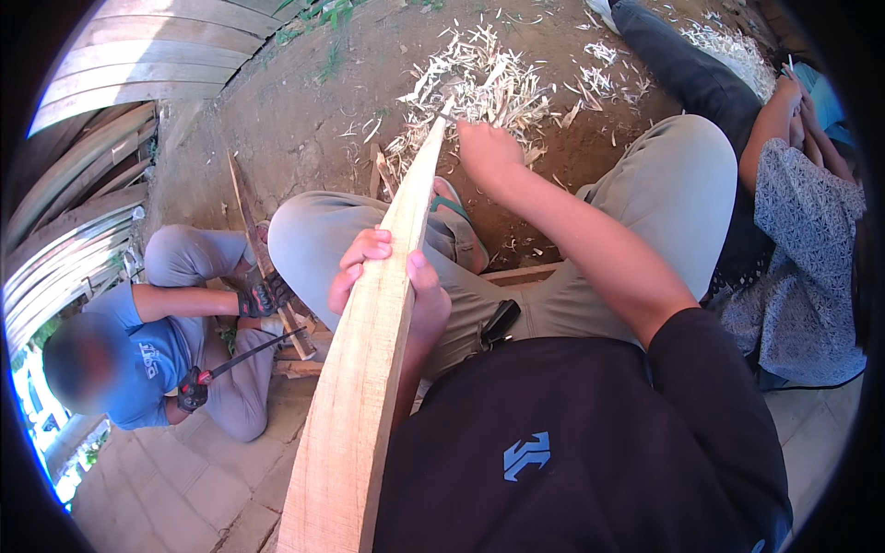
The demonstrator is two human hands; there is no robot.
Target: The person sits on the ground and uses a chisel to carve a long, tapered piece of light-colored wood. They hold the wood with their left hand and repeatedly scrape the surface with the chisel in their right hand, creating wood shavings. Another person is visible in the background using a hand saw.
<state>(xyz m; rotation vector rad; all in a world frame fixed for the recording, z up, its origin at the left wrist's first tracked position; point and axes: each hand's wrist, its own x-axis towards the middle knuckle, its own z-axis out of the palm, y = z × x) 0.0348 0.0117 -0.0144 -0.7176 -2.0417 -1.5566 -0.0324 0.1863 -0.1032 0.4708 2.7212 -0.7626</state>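
A long, pale wooden board (346, 405) runs from the lower edge away from me and narrows to a point at its far end. My left hand (428, 300) is wrapped around its middle from below, fingers on one edge and thumb on the other. My right hand (490, 157) is a closed fist just right of the tapered tip. From that fist a small dark knife blade (446, 116) shows across the tip; the handle is hidden by the fingers.
Wood shavings (484, 83) lie heaped on the dirt beyond the tip. At left, a gloved person (138, 341) holds a long dark blade (244, 355) and a wooden stake (247, 207). Another person (797, 258) sits close on the right. Stacked boards (83, 184) stand far left.
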